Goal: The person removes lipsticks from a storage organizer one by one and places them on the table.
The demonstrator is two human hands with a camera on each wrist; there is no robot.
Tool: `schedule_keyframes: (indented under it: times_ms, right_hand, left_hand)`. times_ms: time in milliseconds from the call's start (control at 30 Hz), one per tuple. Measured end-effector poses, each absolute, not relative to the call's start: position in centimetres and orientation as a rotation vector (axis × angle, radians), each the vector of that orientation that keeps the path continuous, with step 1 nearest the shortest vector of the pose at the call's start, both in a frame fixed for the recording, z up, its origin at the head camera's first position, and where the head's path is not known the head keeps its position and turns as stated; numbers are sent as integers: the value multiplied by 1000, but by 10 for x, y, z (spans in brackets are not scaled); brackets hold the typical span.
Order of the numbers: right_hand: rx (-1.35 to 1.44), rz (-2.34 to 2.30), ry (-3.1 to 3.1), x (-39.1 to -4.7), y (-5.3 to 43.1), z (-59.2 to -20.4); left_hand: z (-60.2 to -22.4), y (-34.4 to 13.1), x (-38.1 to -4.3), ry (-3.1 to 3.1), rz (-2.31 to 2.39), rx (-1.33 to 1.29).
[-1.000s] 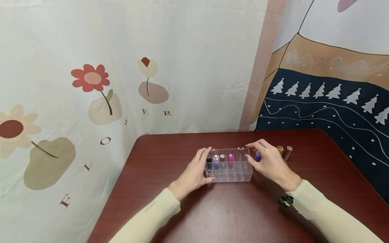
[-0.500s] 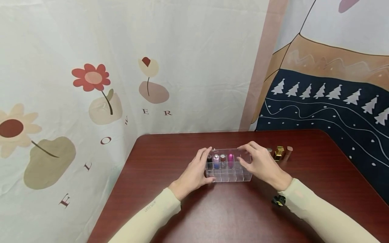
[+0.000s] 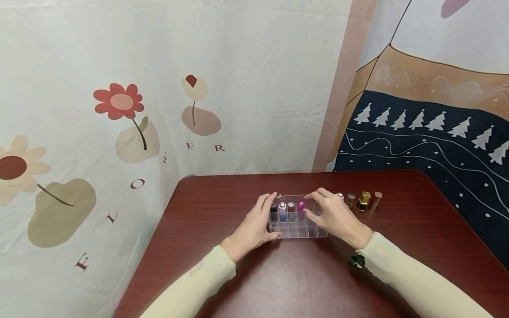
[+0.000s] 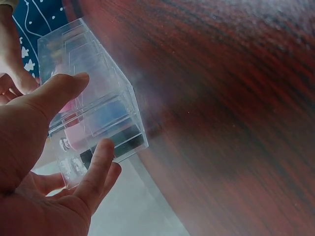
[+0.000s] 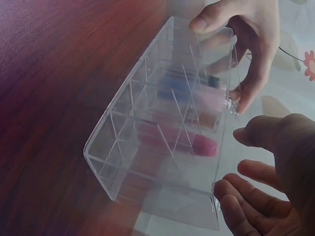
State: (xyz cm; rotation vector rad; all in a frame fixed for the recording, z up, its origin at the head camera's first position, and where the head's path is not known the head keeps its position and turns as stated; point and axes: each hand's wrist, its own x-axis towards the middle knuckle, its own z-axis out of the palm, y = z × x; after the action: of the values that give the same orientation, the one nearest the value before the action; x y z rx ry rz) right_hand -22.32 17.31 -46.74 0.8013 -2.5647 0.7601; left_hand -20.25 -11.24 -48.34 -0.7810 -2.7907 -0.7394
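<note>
A clear compartment box (image 3: 299, 234) stands on the table. My left hand (image 3: 252, 224) grips its left end, thumb at the front and fingers round the side and back. A black tube (image 3: 273, 213), a pink-and-blue tube (image 3: 282, 212), a tube with a brownish top (image 3: 291, 208) and a bright pink tube (image 5: 204, 146) stand in the rear row. My right hand (image 3: 336, 217) hovers at the box's top right, covering some compartments. In the right wrist view its thumb and fingers are spread near the pink tube's top, with nothing between them.
Right of the box stand a gold tube (image 3: 363, 201), a rosy-brown tube (image 3: 376, 201) and small tubes with silvery tops (image 3: 350, 199), partly behind my right hand. The dark red table (image 3: 222, 194) meets printed cloth walls at the back.
My right hand has moved left from beside the box to over its right compartments, uncovering the loose tubes behind it. My left hand and the box have stayed put.
</note>
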Motion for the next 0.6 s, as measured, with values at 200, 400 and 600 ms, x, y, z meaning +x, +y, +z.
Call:
schedule_keyframes:
  times_ms: [200, 400, 600]
  right_hand:
    - [813, 728, -2547, -225, 167, -470]
    - [792, 688, -2544, -227, 165, -475]
    - [769, 639, -2538, -229, 162, -478]
  left_hand:
    - [-483, -113, -203, -2784, -743, -788]
    - [-482, -113, -203, -2794, -745, -785]
    - [-482, -114, -203, -2783, -734, -796]
